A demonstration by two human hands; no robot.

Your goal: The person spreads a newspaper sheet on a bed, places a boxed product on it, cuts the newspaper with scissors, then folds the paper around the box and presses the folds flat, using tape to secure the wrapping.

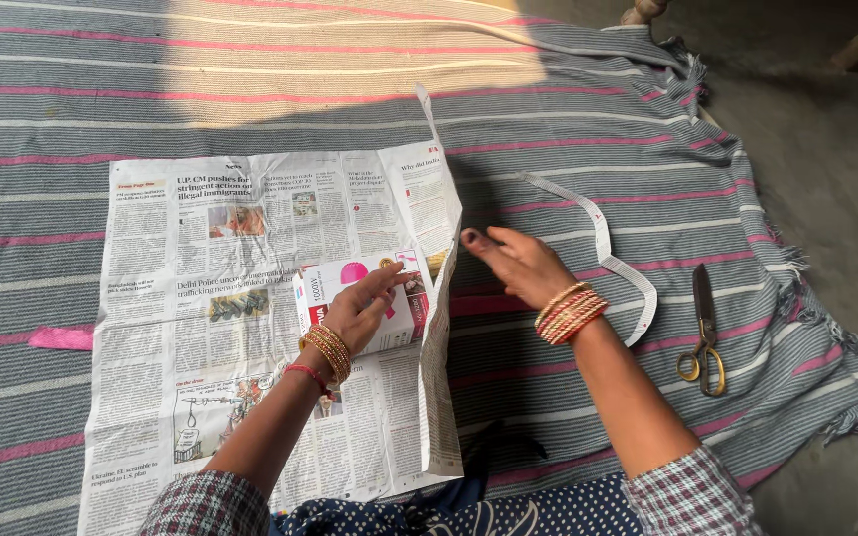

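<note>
Where the newspaper (pixel 250 318) lies spread across the left and centre of the frame, your left hand (pixel 359 308) rests flat on it, just left of centre. The fingers are extended and loosely together, pointing toward the upper right; they press the sheet down and close on nothing. Your right hand (pixel 518 266) sits just right of centre, beside the paper's right margin. Its fingers are also extended, pointing left toward the raised edge; the fingertips appear to touch or nearly touch that edge, but you cannot tell whether any paper is pinched between them.

Note the key relation. The right margin of the newspaper stands up as a folded flap (pixel 439 298). Its long axis runs from the upper centre of the frame down to the lower centre, nearly vertical in the picture. The flap lies between your two hands: to the right of the left hand, to the left of the right hand. The right hand is nearer its upper part.

The blanket (pixel 598 119), striped grey and pink, carries everything. A white paper strip (pixel 608 258) curves to the right of the right hand. The scissors (pixel 704 333) lie further right, apart from both hands, blades pointing toward the top of the frame. A pink scrap (pixel 62 337) lies at the left edge of the newspaper.
</note>
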